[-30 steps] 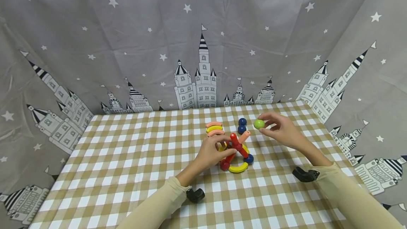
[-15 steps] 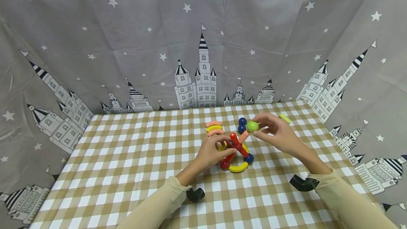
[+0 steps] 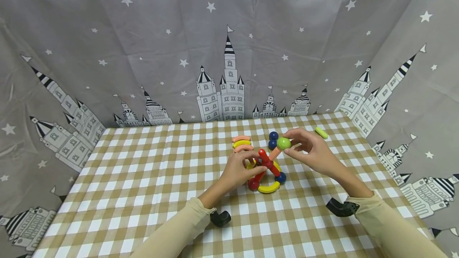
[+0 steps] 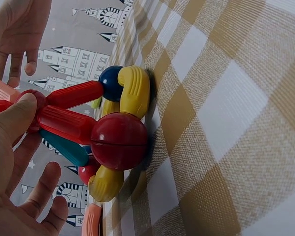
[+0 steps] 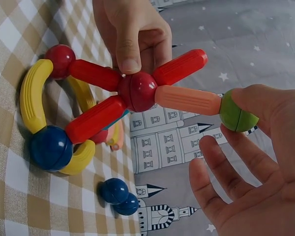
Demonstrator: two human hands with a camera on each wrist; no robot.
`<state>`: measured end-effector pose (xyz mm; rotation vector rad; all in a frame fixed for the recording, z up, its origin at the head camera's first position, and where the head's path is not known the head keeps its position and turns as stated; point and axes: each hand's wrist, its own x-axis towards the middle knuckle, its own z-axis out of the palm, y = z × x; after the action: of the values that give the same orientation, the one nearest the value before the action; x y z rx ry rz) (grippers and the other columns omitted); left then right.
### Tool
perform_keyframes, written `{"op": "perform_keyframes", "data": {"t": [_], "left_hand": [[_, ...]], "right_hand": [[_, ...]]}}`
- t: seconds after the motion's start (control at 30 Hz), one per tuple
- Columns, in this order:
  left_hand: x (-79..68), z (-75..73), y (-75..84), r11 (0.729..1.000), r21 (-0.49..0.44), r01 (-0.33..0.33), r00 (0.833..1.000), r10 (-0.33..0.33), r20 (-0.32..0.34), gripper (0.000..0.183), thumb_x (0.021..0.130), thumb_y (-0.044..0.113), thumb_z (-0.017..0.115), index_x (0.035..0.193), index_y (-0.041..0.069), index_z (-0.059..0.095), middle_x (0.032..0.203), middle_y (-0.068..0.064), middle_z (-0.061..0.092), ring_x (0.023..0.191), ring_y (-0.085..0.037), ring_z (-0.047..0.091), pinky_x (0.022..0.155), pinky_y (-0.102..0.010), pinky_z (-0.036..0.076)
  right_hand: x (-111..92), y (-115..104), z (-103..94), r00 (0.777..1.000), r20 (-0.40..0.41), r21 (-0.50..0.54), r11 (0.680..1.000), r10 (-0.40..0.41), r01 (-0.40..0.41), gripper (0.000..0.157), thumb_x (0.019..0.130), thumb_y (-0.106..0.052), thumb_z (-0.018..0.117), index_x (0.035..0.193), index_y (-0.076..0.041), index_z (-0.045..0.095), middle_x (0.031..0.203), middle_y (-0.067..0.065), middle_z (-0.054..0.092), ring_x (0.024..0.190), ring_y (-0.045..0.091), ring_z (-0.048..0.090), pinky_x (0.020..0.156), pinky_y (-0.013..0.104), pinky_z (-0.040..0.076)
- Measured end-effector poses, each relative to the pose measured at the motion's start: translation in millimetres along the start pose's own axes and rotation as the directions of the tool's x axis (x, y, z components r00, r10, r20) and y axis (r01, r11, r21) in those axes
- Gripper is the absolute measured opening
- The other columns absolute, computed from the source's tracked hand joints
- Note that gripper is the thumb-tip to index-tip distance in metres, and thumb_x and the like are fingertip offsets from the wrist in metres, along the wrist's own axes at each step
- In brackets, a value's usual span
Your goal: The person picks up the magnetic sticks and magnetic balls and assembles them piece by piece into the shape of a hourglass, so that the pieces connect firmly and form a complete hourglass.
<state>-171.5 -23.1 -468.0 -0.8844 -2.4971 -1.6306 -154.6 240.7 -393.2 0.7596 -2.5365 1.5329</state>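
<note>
A toy structure of rods and balls stands on the checked cloth. Curved yellow rods (image 5: 33, 96), a blue ball (image 5: 51, 148) and a red ball (image 4: 119, 141) form its ring base. Straight red rods (image 5: 97, 119) rise to a red ball (image 5: 137, 92) on top, which my left hand (image 3: 238, 169) pinches between thumb and fingers. From that top ball a peach rod (image 5: 188, 100) and another red rod (image 3: 263, 155) stick out. My right hand (image 3: 311, 151) pinches a green ball (image 3: 283, 143) at the peach rod's outer end; the two meet in the right wrist view.
Behind the structure lie two peach curved rods (image 3: 241, 139) with a yellow one (image 3: 242, 144) between them. Two blue balls (image 3: 273, 135) sit to their right. A light green rod (image 3: 321, 132) lies near the cloth's back right. A grey castle-print curtain (image 3: 161, 43) hangs behind.
My right hand has moved left with the green ball, bringing it to the tip of the peach rod. The green rod behind that hand has come into view. My left hand stays in place.
</note>
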Motion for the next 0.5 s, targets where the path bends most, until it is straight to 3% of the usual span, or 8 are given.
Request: {"op": "perform_keyframes", "data": {"t": [0.5], "left_hand": [[-0.5,0.8,-0.3,1.000,0.000,-0.017,1.000,0.017,-0.001,0.026,0.084,0.019,0.087,0.107,0.009,0.077,0.104,-0.014,0.071,0.088,-0.026,0.064,0.069,-0.040,0.055]], "right_hand": [[-0.4,0.9,1.7,1.000,-0.009,0.000,1.000,0.006,-0.006,0.034,0.093,-0.004,0.075,0.125,-0.006,0.064,0.120,0.009,0.068,0.099,0.024,0.069,0.081,0.030,0.059]]}}
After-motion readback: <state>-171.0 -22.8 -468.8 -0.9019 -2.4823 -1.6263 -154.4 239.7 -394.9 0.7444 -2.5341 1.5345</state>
